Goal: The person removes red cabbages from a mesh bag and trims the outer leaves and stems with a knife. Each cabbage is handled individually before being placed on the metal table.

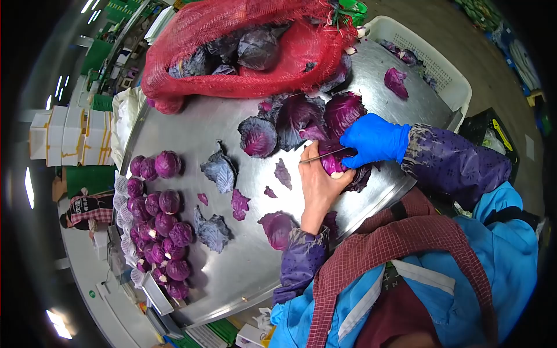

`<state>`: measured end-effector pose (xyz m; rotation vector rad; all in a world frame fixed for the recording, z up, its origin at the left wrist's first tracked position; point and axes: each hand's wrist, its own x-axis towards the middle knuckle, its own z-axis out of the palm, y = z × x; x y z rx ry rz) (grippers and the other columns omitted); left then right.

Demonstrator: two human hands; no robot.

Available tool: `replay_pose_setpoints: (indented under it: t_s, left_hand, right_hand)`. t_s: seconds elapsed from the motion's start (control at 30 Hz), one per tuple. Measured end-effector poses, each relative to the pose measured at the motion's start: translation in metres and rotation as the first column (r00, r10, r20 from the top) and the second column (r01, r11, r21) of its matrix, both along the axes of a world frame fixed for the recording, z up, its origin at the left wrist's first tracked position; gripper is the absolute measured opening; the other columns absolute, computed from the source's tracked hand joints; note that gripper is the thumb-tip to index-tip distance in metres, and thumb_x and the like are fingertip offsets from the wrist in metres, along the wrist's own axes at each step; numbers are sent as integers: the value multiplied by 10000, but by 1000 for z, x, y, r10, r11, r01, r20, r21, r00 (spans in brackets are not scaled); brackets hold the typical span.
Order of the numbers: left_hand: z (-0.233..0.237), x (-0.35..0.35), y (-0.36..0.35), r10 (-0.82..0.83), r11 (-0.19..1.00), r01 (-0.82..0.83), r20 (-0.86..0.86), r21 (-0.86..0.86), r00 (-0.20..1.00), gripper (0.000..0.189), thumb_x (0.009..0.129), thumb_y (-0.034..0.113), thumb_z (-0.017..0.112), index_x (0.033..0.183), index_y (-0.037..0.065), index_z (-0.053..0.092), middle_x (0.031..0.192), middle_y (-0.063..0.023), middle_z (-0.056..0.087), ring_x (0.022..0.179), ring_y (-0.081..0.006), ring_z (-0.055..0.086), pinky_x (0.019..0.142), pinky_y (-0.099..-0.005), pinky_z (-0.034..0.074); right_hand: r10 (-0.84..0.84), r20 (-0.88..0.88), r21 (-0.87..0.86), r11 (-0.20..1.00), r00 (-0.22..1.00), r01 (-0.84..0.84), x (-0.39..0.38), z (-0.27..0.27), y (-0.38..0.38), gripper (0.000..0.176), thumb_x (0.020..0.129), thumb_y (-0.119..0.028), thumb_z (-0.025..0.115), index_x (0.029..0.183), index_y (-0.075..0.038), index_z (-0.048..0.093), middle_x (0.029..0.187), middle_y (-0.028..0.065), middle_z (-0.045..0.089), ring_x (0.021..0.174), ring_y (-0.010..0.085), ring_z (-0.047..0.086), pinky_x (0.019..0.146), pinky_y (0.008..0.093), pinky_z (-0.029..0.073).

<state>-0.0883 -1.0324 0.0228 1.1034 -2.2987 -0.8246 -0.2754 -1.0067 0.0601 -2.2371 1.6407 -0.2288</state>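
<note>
Wearing checked maroon apron (406, 233), closest to lens. Grasping purple cabbage (331, 166) with bare left hand (319, 184), near body-side edge of steel table (249, 275), among loose leaves (258, 137). Clutching knife (325, 156) in blue-gloved right hand (377, 141), angling blade over cabbage. Seeing red mesh bag (232, 88) gaping on table, holding dark-leaved cabbages (258, 49). Seeing white perforated crate (458, 87) sitting beside table, containing purple leaf scraps (407, 56). Also seeing purple heads (169, 201) clustering by white foam nets (123, 204).
</note>
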Motion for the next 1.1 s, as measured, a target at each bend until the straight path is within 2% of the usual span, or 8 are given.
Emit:
replay_pose_setpoints:
  t_s: [0.33,0.53,0.6,0.73,0.87,0.93,1.0,1.1]
  left_hand:
    - [1,5,7,-51,999,51,-22,-2,998,905,550,249,777,1284,-35,329,1233,-228,395,1162,-370,381,969,-431,348]
    - [-8,32,13,47,991,-39,-60,128,997,917,573,278,774,1296,-38,305,1249,-227,385,1164,-362,401,983,-415,340]
    - [-12,37,8,140,961,-119,-68,248,988,904,593,304,768,1285,-56,311,1219,-243,395,1129,-357,433,974,-399,348]
    - [1,31,4,192,954,-192,20,231,981,863,611,325,773,1258,-51,345,1199,-236,425,1109,-324,458,955,-382,369]
    - [-5,31,-4,148,955,-150,28,256,989,801,632,305,772,1240,-26,367,1156,-224,480,1068,-293,502,922,-356,405]
    - [-15,42,-6,154,894,-126,-29,430,988,793,642,272,768,1259,-2,351,1132,-200,497,1027,-269,526,893,-337,431]
    - [-24,52,-6,171,824,-11,-230,567,958,799,644,243,765,1277,16,334,1138,-174,488,1003,-237,534,878,-314,446]
    - [-23,47,1,370,727,-75,-298,682,880,763,669,252,766,1266,27,347,1138,-180,490,970,-236,546,846,-324,460]
  right_hand:
    - [-94,95,-120,987,991,105,-14,-30,-11,228,721,-312,598,719,-84,613,613,146,569,591,347,573,544,447,444]
    - [-452,146,137,890,880,434,-43,-44,-9,321,727,-379,606,829,-77,647,716,176,615,690,347,607,633,427,478]
    - [-523,612,506,836,593,214,-15,-11,3,552,719,-469,637,1058,-37,588,834,183,631,759,356,615,686,429,485]
    - [-188,271,-38,978,944,206,24,-3,36,805,725,-421,675,1299,43,353,1047,223,578,887,339,606,743,387,497]
    - [-286,473,172,958,834,231,7,-34,20,365,737,-331,654,1005,-87,617,830,131,640,776,299,629,679,362,495]
    - [-427,528,125,894,734,430,-22,-63,9,186,740,-271,646,859,-128,644,739,99,638,719,296,626,646,364,489]
    - [-539,274,157,842,797,515,-44,-75,-1,182,748,-250,639,882,-127,645,774,101,643,746,297,622,649,371,488]
    - [-406,251,-120,888,879,444,-23,-47,-2,309,741,-322,651,969,-118,603,818,94,607,781,302,607,643,394,481]
